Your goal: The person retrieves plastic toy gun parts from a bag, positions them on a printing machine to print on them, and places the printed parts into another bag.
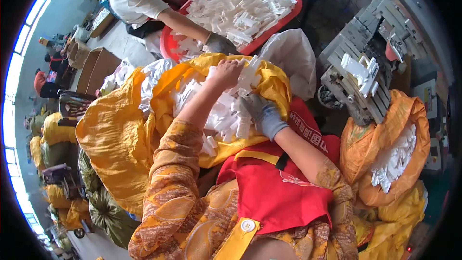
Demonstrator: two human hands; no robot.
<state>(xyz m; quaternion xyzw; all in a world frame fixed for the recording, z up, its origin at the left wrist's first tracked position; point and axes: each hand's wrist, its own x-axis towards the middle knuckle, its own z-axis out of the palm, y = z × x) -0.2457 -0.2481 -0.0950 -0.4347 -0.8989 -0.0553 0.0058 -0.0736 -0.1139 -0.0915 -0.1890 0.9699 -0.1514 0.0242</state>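
White plastic pieces (pixel 226 110) fill a yellow sack (pixel 120 135) on the person's lap. Bare left hand (pixel 226 73) clenches a few pieces at the far side; gloved right hand (pixel 262 110) grasps others nearer. A co-worker's gloved hand (pixel 219 43) rests in a red tub (pixel 293 12).

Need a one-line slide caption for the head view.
Bare left hand and gloved right hand dig into white plastic parts in yellow sack.

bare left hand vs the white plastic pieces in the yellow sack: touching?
Touching. The head view shows the bare left hand pressed into the heap of white plastic pieces inside the open yellow woven sack, its fingers resting on the topmost pieces.
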